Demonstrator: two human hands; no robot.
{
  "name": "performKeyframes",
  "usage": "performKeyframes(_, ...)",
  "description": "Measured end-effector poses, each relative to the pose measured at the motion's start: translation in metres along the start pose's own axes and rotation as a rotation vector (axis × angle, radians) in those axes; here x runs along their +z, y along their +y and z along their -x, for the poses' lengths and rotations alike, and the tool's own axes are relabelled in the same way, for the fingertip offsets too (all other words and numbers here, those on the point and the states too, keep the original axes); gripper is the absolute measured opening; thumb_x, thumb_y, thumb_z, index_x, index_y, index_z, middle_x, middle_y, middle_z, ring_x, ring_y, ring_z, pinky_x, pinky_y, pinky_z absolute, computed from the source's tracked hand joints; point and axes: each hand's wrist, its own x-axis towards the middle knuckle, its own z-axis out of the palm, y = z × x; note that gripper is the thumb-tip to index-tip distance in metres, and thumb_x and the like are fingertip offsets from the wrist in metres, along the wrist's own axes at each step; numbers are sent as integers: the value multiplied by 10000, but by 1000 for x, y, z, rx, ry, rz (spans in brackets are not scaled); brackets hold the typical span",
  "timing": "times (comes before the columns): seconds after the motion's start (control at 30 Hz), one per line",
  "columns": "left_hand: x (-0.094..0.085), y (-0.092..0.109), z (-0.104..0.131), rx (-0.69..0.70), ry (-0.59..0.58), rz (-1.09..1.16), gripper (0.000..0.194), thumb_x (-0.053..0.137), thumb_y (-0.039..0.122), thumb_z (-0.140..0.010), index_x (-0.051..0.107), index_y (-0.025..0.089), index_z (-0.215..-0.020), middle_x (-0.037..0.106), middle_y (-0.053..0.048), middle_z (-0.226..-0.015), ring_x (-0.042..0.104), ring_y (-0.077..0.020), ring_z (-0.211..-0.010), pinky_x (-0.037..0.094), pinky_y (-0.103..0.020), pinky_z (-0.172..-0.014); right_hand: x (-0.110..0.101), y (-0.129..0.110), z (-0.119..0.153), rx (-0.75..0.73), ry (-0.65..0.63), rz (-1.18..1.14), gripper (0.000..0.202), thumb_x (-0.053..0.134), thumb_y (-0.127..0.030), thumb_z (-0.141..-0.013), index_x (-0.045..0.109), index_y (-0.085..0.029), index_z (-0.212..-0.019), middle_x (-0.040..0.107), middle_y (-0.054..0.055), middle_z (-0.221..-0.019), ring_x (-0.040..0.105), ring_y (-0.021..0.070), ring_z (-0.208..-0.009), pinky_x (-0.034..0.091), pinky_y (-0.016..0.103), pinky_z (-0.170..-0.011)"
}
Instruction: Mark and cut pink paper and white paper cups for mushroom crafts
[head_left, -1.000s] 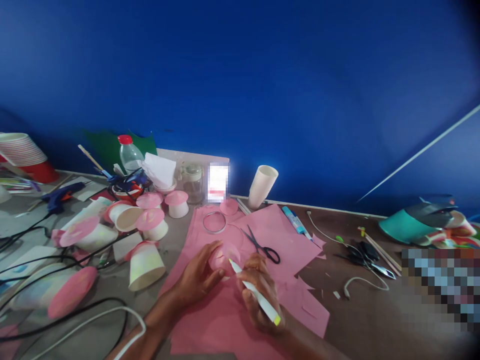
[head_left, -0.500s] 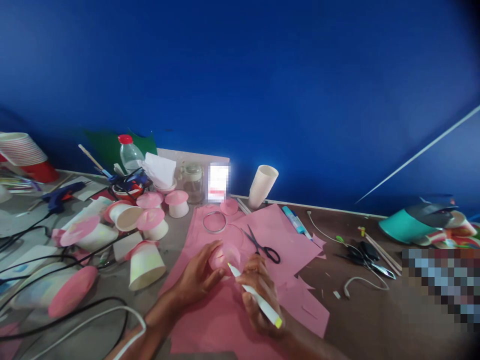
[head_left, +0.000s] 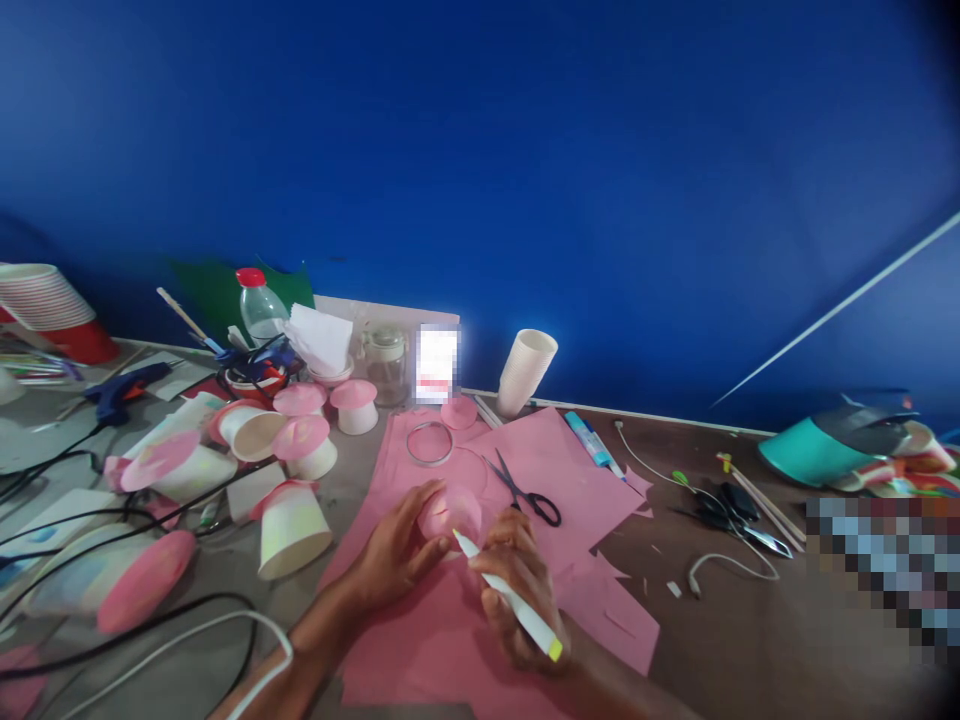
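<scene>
A round pink paper disc [head_left: 459,508] with lighter marks on it lies over the pink paper sheets [head_left: 405,640]. My left hand [head_left: 401,545] grips its left edge, with thumb and fingers on either side. In my right hand [head_left: 521,590] is a white marker [head_left: 532,622] with a yellow end, held like a pen. Its yellow tip meets the disc near the lower middle. Just behind the hands are black-handled scissors [head_left: 544,509], lying partly spread, and a thin metal ring [head_left: 429,443].
Several paper cups with pink paper caps [head_left: 300,445] crowd the left side, among black cables. A glue gun [head_left: 127,390] lies farther left. At the back stand a glass jar [head_left: 386,365] and stacked white cups [head_left: 527,372]. A white cable [head_left: 731,558] curls on the right.
The marker's tip has shifted slightly left and up across the disc. My left hand and the disc stay almost where they were.
</scene>
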Motion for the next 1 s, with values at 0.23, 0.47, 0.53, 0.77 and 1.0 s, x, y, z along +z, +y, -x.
performKeyframes(0.23,2,-1,1,13,23,3,615,594,541,-909,543,168,-1396,638,-184,-1374,605,-311,-1275,488,-467,-1095,-5,-3,3,55,-7,21,167,435,-240,-944,540,-260,-1072,530,-4,-802,551,231,-800,474,509,-828)
performKeyframes(0.47,-1,3,0,-13,-4,-6,639,567,565,-916,536,137,-1390,615,-211,-1399,596,-318,-1291,482,-458,-1101,-4,-5,4,62,-3,15,158,396,-288,-996,529,-271,-1079,561,16,-820,575,252,-827,468,530,-848)
performKeyframes(0.53,-1,4,-1,-15,-8,-4,641,564,571,-916,540,136,-1385,624,-209,-1387,604,-314,-1283,487,-450,-1097,-4,-6,3,65,-3,6,181,367,-322,-1016,533,-272,-1068,564,16,-815,576,249,-808,461,542,-857)
performKeyframes(0.77,-2,4,-1,-16,-10,-6,645,590,577,-898,551,158,-1386,634,-196,-1384,607,-314,-1280,484,-449,-1102,-2,-7,2,73,6,-46,136,444,-339,-998,559,-277,-1035,583,11,-801,564,242,-783,457,488,-779)
performKeyframes(1.0,-3,2,0,-38,-35,-3,610,567,555,-919,547,173,-1394,617,-188,-1410,592,-309,-1299,476,-462,-1109,-4,-7,1,48,-3,-16,111,447,-263,-964,542,-256,-1022,546,-3,-790,563,230,-780,424,444,-758)
